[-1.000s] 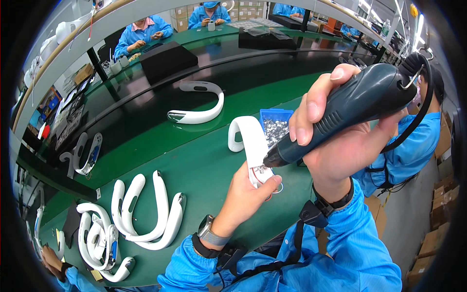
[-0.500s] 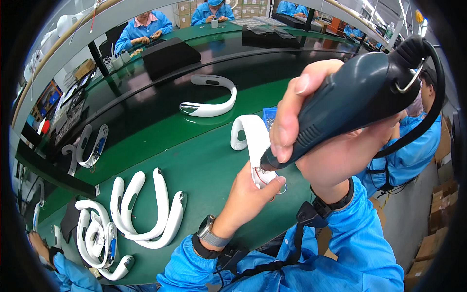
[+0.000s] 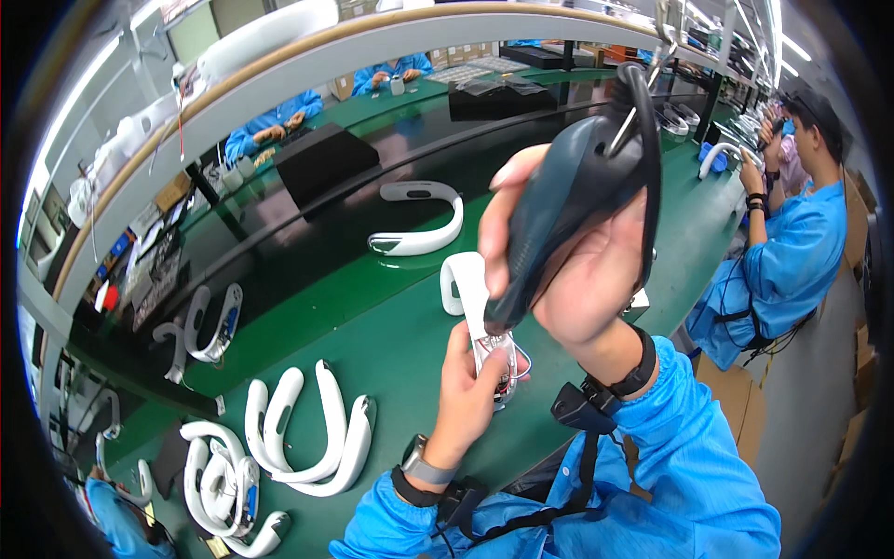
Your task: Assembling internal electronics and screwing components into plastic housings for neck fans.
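My right hand [image 3: 591, 279] is wrapped round a dark electric screwdriver [image 3: 549, 200], held steeply with its tip pointing down at a white curved neck fan [image 3: 473, 284]. The tip meets or nearly meets the opened end of the fan; contact cannot be made out. Wires and small inner parts show there. My left hand [image 3: 466, 387] grips that end, thumb on top, above the green bench. From the screwdriver's top a black cable and a metal hook run up to the overhead rail. Part of the fan is hidden behind the screwdriver and my right hand.
Another white neck fan [image 3: 419, 244] lies on the dark and green belt ahead. Several white fan shells [image 3: 321, 466] lie at the lower left, beside a stack of fan parts [image 3: 219, 480]. A black box [image 3: 326, 168] stands beyond. A co-worker [image 3: 792, 233] sits close at right.
The screwdriver has swung more upright and its top has moved left. The fan's opened end has turned downward in my left hand. The whole view has shifted, showing more of the right side.
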A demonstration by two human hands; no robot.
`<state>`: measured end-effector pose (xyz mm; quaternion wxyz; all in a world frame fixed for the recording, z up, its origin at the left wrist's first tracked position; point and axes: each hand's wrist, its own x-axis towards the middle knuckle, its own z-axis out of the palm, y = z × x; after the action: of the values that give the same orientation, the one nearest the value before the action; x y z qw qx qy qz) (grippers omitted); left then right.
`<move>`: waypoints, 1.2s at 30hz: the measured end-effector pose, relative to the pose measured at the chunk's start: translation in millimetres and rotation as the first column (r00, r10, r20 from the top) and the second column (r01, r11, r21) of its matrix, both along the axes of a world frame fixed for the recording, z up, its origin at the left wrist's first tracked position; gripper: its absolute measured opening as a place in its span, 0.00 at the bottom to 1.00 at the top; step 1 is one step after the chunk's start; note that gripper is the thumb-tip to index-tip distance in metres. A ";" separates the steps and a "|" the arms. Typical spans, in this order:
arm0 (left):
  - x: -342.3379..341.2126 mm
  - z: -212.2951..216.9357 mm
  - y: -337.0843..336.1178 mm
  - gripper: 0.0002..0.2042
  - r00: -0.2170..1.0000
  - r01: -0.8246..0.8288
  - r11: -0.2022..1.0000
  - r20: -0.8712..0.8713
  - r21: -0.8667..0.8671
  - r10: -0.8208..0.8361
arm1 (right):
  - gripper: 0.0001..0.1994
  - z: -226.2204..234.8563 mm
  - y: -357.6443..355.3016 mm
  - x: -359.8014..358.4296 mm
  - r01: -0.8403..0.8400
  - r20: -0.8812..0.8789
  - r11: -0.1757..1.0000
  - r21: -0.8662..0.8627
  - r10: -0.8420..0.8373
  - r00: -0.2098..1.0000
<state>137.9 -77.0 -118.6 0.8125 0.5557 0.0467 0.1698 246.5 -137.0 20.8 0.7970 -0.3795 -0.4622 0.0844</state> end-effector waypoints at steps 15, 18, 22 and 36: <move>-91.6 96.8 59.0 0.22 0.993 0.068 0.877 -0.114 0.475 -0.015 | 0.23 -45.7 -48.5 0.0 0.212 0.636 0.847 -0.488 0.178 0.751; -109.2 93.0 73.0 0.25 0.976 -0.201 0.827 0.040 0.525 0.212 | 0.24 -52.2 -36.4 -3.6 -0.038 0.549 0.877 -0.480 0.334 0.766; -137.5 97.7 96.1 0.19 0.879 -0.477 0.231 0.455 0.848 0.144 | 0.23 -52.2 -32.0 -14.5 -0.014 0.507 0.878 -0.478 0.289 0.812; -177.0 100.6 126.1 0.17 0.920 -0.211 -0.354 0.307 0.911 0.244 | 0.19 -118.8 38.9 -58.0 0.207 0.682 0.910 -0.359 0.105 0.723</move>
<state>-39.1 49.1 -18.0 -0.0160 0.9567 0.0105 0.2906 188.5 -98.1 -98.0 0.4717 -0.5550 -0.6850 0.0104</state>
